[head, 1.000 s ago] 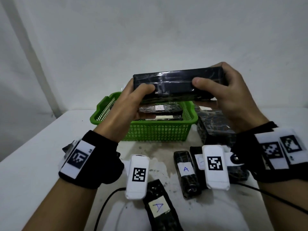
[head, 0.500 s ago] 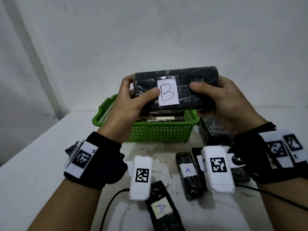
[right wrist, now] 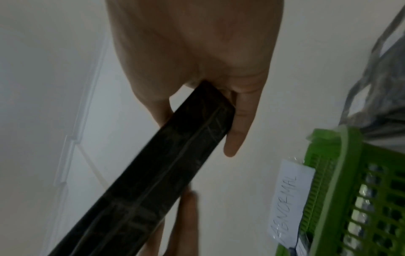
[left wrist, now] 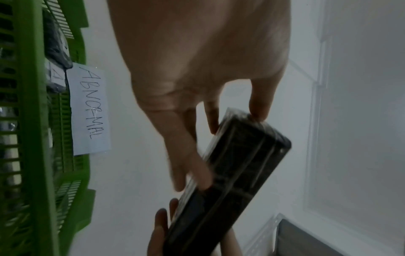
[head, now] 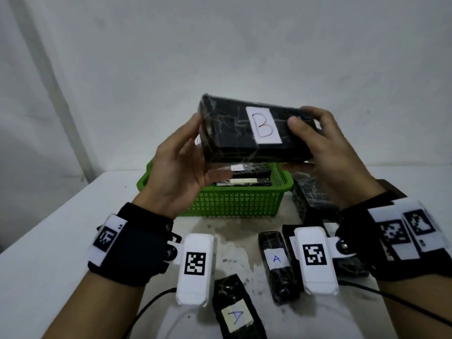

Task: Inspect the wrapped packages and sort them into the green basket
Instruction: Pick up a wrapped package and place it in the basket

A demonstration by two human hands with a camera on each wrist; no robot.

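Package, black rectangular, clear-film wrapped, white "B" label [head: 256,129]: held in air above green plastic mesh basket [head: 234,201], tilted. Left hand [head: 181,165] grips its left end, fingers behind; right hand [head: 325,148] grips right end, thumb on top. Basket w/ wrapped pkgs inside, "ABNORMAL" paper tag [left wrist: 88,109]. Small black "A" pkgs [head: 277,263] on white table [head: 49,241].
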